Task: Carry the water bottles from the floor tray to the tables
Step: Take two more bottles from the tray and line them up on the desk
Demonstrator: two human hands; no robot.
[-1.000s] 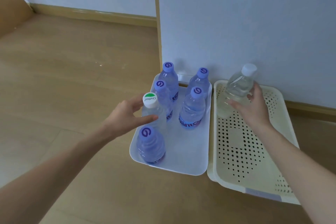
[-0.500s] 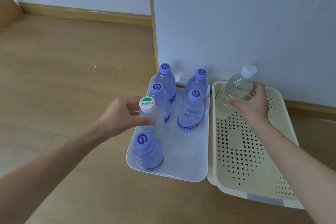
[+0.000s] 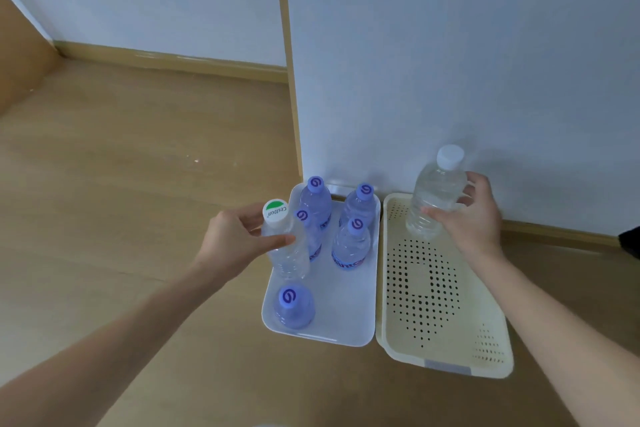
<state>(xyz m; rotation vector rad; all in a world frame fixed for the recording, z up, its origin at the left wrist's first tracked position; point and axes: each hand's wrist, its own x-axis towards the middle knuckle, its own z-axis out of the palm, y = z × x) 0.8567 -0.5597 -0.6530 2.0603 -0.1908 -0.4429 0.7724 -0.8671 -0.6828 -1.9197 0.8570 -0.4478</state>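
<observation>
Each hand (image 3: 235, 243) (image 3: 474, 218) holds one bottle (image 3: 287, 246) (image 3: 433, 198) tight, and a loose grip could drop it on the tray (image 3: 346, 333)

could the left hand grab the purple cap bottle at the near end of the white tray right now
Probably not as things stand: the left hand already grips the green-and-white-capped bottle. The nearest purple-capped bottle stands alone with open tray around it, so the way looks free once that hand is emptied.

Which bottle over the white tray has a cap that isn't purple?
The clear bottle gripped by the left hand: its cap is white and green, while the five others standing on the white tray have purple caps.
</observation>
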